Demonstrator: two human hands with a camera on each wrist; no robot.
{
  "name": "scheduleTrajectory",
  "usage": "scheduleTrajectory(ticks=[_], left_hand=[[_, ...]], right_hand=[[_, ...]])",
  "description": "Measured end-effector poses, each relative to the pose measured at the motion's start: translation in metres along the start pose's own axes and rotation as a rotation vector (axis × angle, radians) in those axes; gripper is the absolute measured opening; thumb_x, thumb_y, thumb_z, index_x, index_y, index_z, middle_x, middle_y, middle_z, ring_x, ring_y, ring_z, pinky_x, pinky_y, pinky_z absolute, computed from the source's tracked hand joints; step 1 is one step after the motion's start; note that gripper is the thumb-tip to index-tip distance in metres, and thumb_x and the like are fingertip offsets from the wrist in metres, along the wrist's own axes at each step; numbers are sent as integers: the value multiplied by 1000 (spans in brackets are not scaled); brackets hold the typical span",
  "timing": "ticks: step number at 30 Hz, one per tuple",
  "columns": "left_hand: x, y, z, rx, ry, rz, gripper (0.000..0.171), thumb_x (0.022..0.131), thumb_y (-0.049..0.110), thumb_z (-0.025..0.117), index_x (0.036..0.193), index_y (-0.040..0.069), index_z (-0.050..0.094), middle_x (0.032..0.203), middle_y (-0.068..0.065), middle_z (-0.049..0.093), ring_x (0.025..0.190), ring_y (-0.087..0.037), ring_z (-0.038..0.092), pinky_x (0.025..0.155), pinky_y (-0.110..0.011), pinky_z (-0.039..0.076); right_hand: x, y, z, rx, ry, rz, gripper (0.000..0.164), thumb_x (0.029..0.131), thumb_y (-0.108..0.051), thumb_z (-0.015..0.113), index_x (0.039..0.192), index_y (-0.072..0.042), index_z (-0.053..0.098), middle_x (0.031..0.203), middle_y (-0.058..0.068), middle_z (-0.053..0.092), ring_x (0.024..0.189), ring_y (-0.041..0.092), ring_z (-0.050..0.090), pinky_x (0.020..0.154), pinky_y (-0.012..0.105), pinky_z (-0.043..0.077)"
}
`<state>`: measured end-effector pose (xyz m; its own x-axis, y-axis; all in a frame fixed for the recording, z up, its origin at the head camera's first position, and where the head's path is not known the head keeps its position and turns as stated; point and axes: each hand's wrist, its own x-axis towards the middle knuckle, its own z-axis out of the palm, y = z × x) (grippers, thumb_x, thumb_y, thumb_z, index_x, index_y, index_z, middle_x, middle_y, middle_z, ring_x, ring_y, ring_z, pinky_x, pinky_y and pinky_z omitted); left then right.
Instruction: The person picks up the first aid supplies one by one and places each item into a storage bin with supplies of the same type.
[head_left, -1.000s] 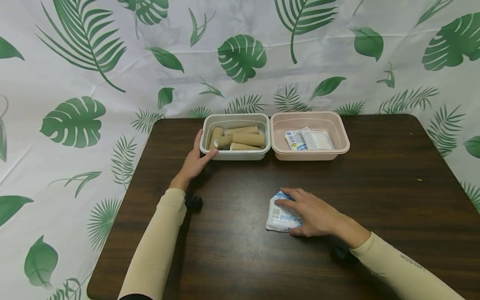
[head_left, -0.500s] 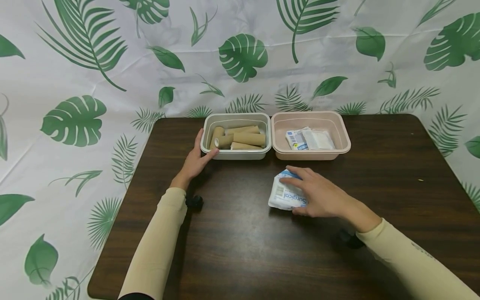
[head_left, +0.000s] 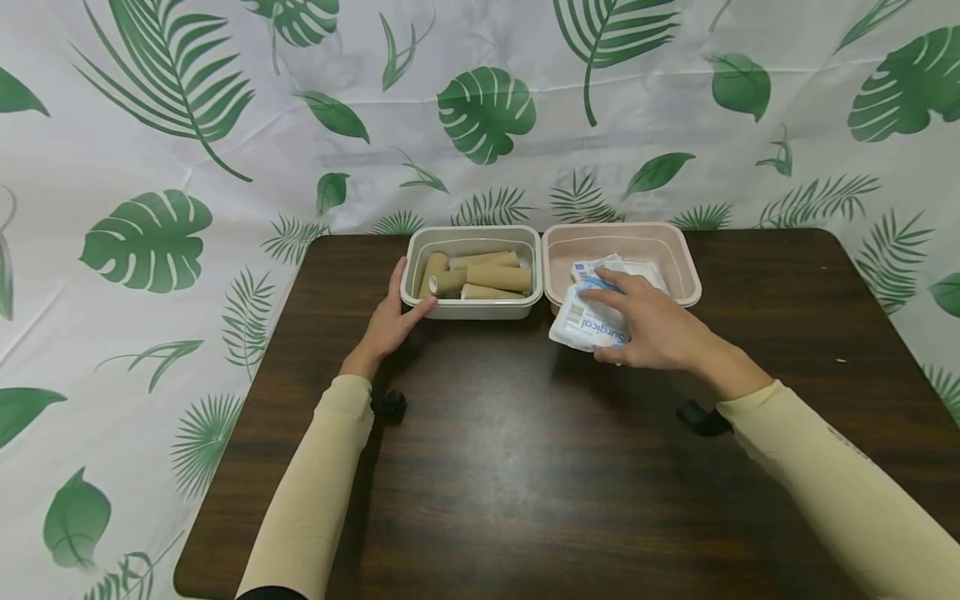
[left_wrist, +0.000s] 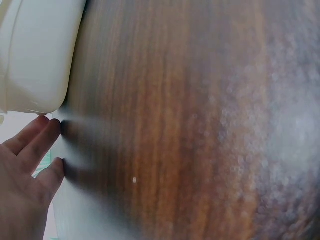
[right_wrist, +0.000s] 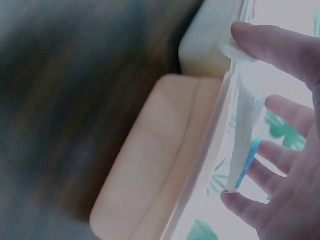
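My right hand (head_left: 663, 327) grips a soft white packet (head_left: 585, 325) printed "Surgical" in blue, between the thumb and the spread fingers. The packet overlaps the front rim of the pink bin (head_left: 681, 275) in the head view. From the right wrist, the packet (right_wrist: 243, 120) appears nearly edge-on, above the pink bin's side. Inside that bin lie white packets (head_left: 647, 271), partly hidden by the hand. My left hand (head_left: 386, 327) rests at the left end of the grey bin (head_left: 480, 311), its thumb along the front rim. Several brown cardboard tubes (head_left: 498, 277) lie in the grey bin.
Both bins stand side by side at the back of the dark wooden table (head_left: 480, 467). Behind them hangs a white cloth (head_left: 405, 100) with green leaf prints. A tiny yellowish scrap (head_left: 841, 361) lies on the table to the right.
My right hand has lifted the packet off the table and carried it away from me to the pink bin's front rim. The left hand has stayed at the grey bin.
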<state>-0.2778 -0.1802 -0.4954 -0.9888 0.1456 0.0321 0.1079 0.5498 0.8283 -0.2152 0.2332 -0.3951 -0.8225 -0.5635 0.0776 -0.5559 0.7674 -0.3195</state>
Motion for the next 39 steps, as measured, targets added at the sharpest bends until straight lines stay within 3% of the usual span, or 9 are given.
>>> scheduleTrajectory(ticks=[10, 17, 30, 39], left_hand=[[-1, -1, 1, 5, 1, 10, 89, 90, 59, 60, 154, 49, -1, 152, -19, 36, 131, -38, 43, 104, -57, 32], [0, -1, 2, 0, 7, 11, 88, 91, 57, 60, 154, 49, 0, 152, -18, 36, 131, -37, 43, 104, -57, 33], [-1, -2, 1, -9, 5, 4, 88, 91, 57, 61, 154, 48, 0, 153, -18, 35, 133, -37, 42, 106, -57, 31], [0, -1, 2, -6, 10, -1, 89, 90, 58, 61, 154, 49, 0, 152, -18, 36, 131, -37, 43, 105, -56, 32]], right_hand=[[30, 28, 2, 78, 112, 58, 79, 70, -32, 88, 138, -8, 55, 148, 24, 37, 133, 43, 34, 100, 58, 32], [42, 34, 8, 130, 139, 259, 84, 75, -41, 84, 143, -5, 49, 149, 29, 33, 134, 46, 32, 102, 61, 31], [59, 34, 18, 251, 221, 585, 95, 77, -56, 77, 147, -2, 43, 146, 24, 39, 127, 41, 39, 99, 56, 34], [64, 25, 27, 204, 183, 649, 91, 78, -53, 77, 147, -5, 42, 146, 24, 37, 122, 42, 41, 93, 59, 37]])
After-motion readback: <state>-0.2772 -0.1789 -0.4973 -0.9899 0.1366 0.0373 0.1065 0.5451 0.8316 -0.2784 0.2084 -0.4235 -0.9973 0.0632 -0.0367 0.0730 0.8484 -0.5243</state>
